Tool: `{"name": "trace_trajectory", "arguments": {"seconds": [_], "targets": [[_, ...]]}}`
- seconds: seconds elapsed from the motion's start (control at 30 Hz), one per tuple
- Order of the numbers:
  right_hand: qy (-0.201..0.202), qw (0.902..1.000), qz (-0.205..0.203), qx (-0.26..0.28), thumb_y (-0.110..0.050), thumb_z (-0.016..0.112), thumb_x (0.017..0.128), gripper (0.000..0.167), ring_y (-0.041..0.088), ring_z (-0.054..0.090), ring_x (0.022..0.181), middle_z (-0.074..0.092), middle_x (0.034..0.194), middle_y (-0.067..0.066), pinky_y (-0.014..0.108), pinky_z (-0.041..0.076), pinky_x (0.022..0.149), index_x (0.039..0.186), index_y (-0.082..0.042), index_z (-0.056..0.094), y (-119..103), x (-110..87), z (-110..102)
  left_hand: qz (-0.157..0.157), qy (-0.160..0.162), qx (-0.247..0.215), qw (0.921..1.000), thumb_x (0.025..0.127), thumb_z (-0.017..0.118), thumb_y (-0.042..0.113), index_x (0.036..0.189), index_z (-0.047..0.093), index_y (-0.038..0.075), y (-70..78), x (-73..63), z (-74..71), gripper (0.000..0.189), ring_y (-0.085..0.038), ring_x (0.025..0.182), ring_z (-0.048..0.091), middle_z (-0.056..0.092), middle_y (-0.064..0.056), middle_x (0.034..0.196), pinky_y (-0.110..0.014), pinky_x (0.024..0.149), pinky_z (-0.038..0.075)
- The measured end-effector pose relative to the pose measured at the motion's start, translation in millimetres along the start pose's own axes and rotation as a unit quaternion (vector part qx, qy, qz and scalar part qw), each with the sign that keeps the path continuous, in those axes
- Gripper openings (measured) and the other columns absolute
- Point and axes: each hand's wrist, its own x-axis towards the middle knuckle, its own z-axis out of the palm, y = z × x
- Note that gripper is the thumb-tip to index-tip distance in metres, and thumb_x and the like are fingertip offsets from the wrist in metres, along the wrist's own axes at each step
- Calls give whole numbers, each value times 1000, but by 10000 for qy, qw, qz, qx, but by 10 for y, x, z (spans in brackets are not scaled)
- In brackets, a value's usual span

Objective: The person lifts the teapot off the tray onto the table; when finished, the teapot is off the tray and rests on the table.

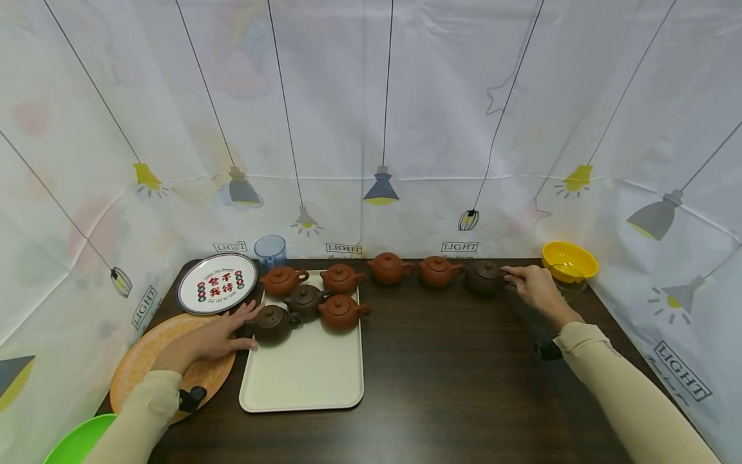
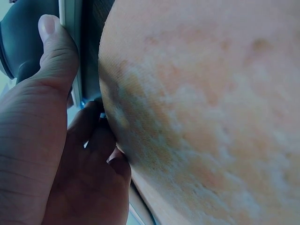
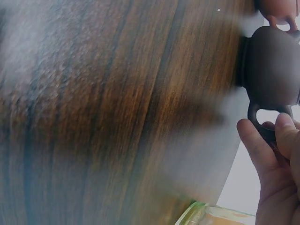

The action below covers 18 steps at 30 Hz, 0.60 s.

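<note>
Hands, head view: the right hand (image 1: 532, 288) pinches the end dark teapot (image 1: 484, 278) by its handle, at the right end of a row of three along the back of the table (image 1: 440, 374). To its left in the row are two reddish teapots (image 1: 438, 272). The left hand (image 1: 214, 335) lies relaxed, with fingers extended, at the left edge of the tray (image 1: 307, 386), next to the near dark teapot (image 1: 274, 323); contact with that pot cannot be confirmed. Four further teapots are grouped at the back of the tray: three reddish pots (image 1: 342, 314) and one middle dark teapot (image 1: 306, 301). Behind the tray stands a blue cup (image 1: 269, 248). A white plate (image 1: 191, 283), an orange plate (image 1: 139, 341) and a green bowl (image 1: 81, 441) are on the left. A yellow bowl (image 1: 561, 254) and a clear glass (image 1: 574, 287) are beyond the right hand.

Left wrist view: the thumb (image 2: 56, 56) is straight at the tray rim, close to the near dark teapot. The fingertips are partly hidden. The orange plate fills the right side.

Right wrist view: thumb and finger close on the dark handle (image 3: 253, 112). One reddish teapot is just beside the spout end.
</note>
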Motion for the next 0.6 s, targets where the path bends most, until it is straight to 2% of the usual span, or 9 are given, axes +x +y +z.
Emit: {"name": "trace_trajectory", "arguments": {"seconds": [0.07, 0.2, 0.3, 0.37, 0.43, 0.47, 0.5, 0.57, 0.6], "targets": [[-39, 10000, -38, -7, -5, 65, 106, 38, 15, 48, 56, 75, 121, 33, 26, 38, 48, 143, 5, 65, -6, -17, -11, -5, 2, -15, 10000, 103, 69, 44, 168, 28, -1, 2, -4, 1, 89, -60, 160, 16, 19, -32, 175, -82, 124, 13], [-326, 9994, -64, -75, -14, 72, 103, 54, 13, 39, 53, 76, 104, 29, 26, 37, 51, 152, 5, 56, -21, -35, -68, -7, -21, -29, 10000, 103, 69, 43, 168, 28, -1, 5, -7, 3, 89, -60, 160, 16, 19, -33, 175, -81, 124, 13], [-592, 9981, -17, -172, -14, 75, 101, 63, 14, 41, 53, 75, 115, 31, 28, 40, 51, 156, 5, 50, -33, -30, -140, 5, -47, -32, 10000, 104, 69, 43, 168, 27, -1, 5, -5, 6, 89, -60, 160, 16, 18, -33, 174, -82, 124, 13], [-671, 9974, -34, -248, -13, 78, 99, 66, 18, 48, 56, 69, 134, 34, 33, 48, 56, 156, 5, 50, -52, -19, -190, 24, -47, -46, 10000, 104, 69, 43, 168, 27, -2, 3, -2, 8, 89, -60, 160, 15, 18, -33, 175, -82, 124, 13], [-716, 9968, -126, -336, -11, 79, 98, 68, 33, 65, 69, 61, 145, 37, 45, 60, 71, 156, 6, 49, -87, -7, -240, 47, -37, -28, 10000, 104, 69, 43, 168, 27, -2, -1, -2, 8, 89, -60, 160, 15, 18, -33, 175, -82, 124, 13], [-730, 9965, -171, -361, -11, 79, 97, 68, 41, 71, 83, 58, 148, 37, 52, 63, 81, 156, 6, 49, -112, -1, -264, 55, -33, -37, 10000, 104, 69, 42, 168, 27, -2, -3, -2, 7, 89, -61, 160, 14, 18, -33, 175, -82, 124, 13], [-735, 9963, -226, -381, -10, 79, 97, 68, 47, 72, 98, 56, 149, 37, 59, 62, 91, 156, 6, 49, -143, 4, -286, 65, -28, -35, 10000, 104, 69, 42, 168, 27, -2, -6, -2, 6, 89, -61, 160, 14, 18, -33, 175, -82, 124, 14], [-741, 9956, -375, -446, -10, 79, 97, 68, 54, 65, 125, 55, 151, 36, 68, 54, 104, 156, 7, 49, -217, 11, -320, 71, -35, -36, 10000, 104, 69, 42, 168, 27, -2, -10, -2, 5, 88, -61, 160, 13, 18, -33, 175, -82, 124, 14], [-760, 9951, -450, -450, -10, 79, 97, 68, 55, 65, 123, 56, 150, 36, 68, 54, 104, 156, 7, 49, -258, 16, -337, 69, -39, -48, 10000, 104, 69, 42, 168, 27, -2, -11, -1, 5, 88, -61, 160, 13, 17, -33, 175, -81, 124, 14]]}}
